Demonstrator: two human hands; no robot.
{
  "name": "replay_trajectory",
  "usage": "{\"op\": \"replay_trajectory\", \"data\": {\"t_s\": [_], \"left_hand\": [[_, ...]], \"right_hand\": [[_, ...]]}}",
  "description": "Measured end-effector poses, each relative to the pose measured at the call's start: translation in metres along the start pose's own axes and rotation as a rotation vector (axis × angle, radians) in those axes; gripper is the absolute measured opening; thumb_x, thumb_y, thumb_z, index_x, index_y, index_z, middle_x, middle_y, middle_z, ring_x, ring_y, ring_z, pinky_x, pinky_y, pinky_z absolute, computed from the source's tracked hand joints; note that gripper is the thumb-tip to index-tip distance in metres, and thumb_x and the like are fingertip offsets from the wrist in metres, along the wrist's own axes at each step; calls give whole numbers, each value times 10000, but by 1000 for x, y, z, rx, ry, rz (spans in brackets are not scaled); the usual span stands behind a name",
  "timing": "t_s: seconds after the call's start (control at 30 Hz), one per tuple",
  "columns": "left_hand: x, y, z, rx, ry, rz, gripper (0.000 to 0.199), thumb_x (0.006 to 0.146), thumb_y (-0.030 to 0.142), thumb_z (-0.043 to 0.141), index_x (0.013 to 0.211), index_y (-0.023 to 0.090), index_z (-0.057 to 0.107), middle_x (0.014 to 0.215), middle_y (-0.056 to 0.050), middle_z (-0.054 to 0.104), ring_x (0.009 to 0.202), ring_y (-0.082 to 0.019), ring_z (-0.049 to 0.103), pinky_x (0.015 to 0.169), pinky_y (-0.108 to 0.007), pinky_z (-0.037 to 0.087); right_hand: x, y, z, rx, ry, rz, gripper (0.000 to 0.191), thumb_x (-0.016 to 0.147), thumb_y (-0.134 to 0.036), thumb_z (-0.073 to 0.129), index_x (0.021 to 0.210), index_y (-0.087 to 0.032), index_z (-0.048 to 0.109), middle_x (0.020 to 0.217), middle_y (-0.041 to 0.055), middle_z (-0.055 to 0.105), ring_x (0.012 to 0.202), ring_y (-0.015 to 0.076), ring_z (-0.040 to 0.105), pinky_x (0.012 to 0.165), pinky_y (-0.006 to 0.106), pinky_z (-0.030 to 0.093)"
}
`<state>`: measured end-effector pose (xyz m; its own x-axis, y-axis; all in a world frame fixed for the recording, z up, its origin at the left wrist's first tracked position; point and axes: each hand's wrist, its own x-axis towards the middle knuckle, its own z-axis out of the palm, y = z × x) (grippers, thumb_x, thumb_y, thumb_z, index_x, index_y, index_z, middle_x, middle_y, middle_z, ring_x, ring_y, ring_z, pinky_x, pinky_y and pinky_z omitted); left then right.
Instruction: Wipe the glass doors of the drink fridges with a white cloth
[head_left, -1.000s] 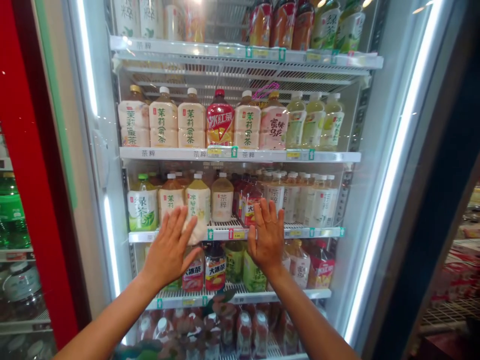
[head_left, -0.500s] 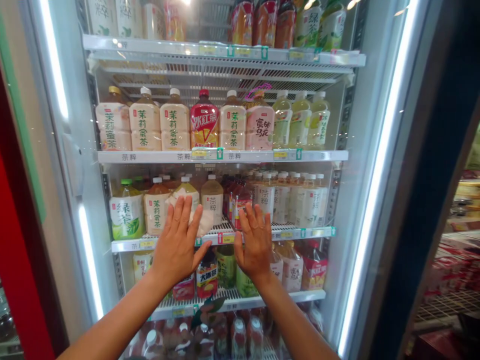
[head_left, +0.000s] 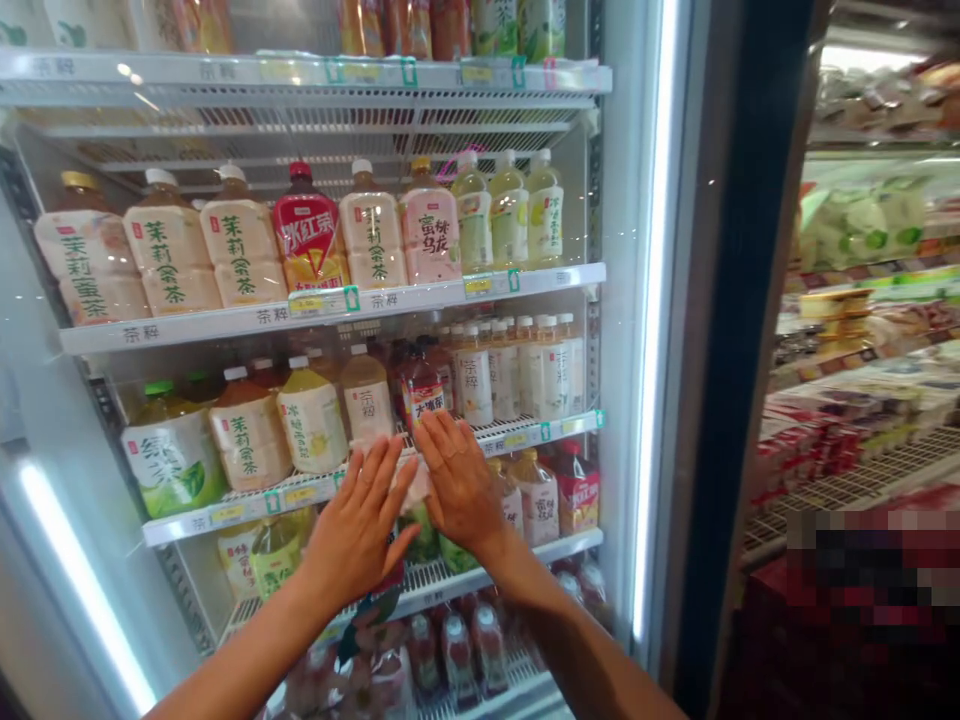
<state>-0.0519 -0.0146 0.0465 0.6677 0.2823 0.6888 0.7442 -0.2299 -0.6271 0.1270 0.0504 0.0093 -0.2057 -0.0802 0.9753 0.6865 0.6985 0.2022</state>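
Flat against a glass fridge door, my left hand has its fingers stretched out. A pale cloth shows between the two hands, at the fingertips of my left hand; how far it runs under either palm is hidden. My right hand lies close on the right, its fingers extended over the glass. Behind the door, a white-capped bottle and a dark bottle stand on the shelf just above my hands.
Rows of tea bottles fill the shelves behind the glass. A lit strip and a dark door frame run down the right side. Beyond them is an open shelf rack with packaged goods.
The view has turned to the right. My hands have come closer together, and the cloth, earlier above my left fingers, now shows between the hands.
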Motion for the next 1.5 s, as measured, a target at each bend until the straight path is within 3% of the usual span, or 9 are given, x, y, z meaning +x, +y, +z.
{"op": "replay_trajectory", "data": {"t_s": [0.23,0.4,0.6,0.8,0.97,1.17,1.27,1.37,1.5], "left_hand": [[43,0,3,22,75,-101,885,974,488,540,1652,117,109,1729,-189,41,1624,-322,6,1326,-534,125],[26,27,12,-27,-49,135,924,951,577,532,1636,69,177,1721,-175,144,1624,-296,44,1343,-447,53],[49,8,3,39,18,-28,877,980,511,517,1643,84,133,1727,-201,46,1620,-330,1,1328,-520,108],[29,9,6,12,-83,154,910,960,545,541,1647,104,138,1736,-156,26,1625,-295,16,1340,-448,56],[57,-23,-8,68,59,-78,878,990,506,504,1654,125,74,1732,-168,-63,1620,-312,-54,1327,-543,91],[7,2,0,18,-75,89,932,952,582,533,1643,90,148,1736,-164,-51,1624,-305,-22,1338,-451,38],[16,-20,-9,24,-69,111,884,971,556,511,1644,106,156,1742,-157,0,1624,-294,-12,1338,-460,67],[36,-48,-21,48,32,-59,874,988,504,506,1652,122,87,1740,-181,-9,1620,-306,-43,1328,-534,115],[11,-35,-17,30,36,-110,956,949,538,562,1648,94,86,1733,-194,-45,1617,-331,-63,1329,-533,108]], "right_hand": [[-2,33,-15,-94,75,190,750,1027,-172,426,1678,-229,57,1723,63,256,1609,238,205,1313,555,240],[-16,30,-7,-103,82,167,714,1035,-169,396,1676,-208,86,1725,64,242,1613,247,180,1320,558,207],[-18,31,-11,-103,59,168,740,1019,-140,393,1677,-210,62,1726,70,249,1615,261,173,1305,583,233],[-17,32,-12,-62,89,162,739,1018,-132,393,1676,-223,72,1716,61,273,1608,252,205,1306,578,239],[-20,28,-11,-55,82,190,746,1006,-101,425,1673,-235,119,1723,40,254,1608,244,204,1320,564,201],[-29,19,-10,-49,73,227,756,1005,-92,431,1673,-265,123,1735,19,216,1617,244,165,1325,573,165],[-18,14,-9,-45,39,231,763,1010,-121,429,1677,-257,82,1735,44,220,1621,266,134,1311,610,182],[7,10,-6,-59,35,197,779,1021,-171,431,1678,-241,18,1736,77,220,1622,270,134,1296,619,223],[39,-1,6,-84,33,159,796,1042,-269,416,1670,-207,-69,1747,111,171,1629,283,80,1284,638,224]]}}
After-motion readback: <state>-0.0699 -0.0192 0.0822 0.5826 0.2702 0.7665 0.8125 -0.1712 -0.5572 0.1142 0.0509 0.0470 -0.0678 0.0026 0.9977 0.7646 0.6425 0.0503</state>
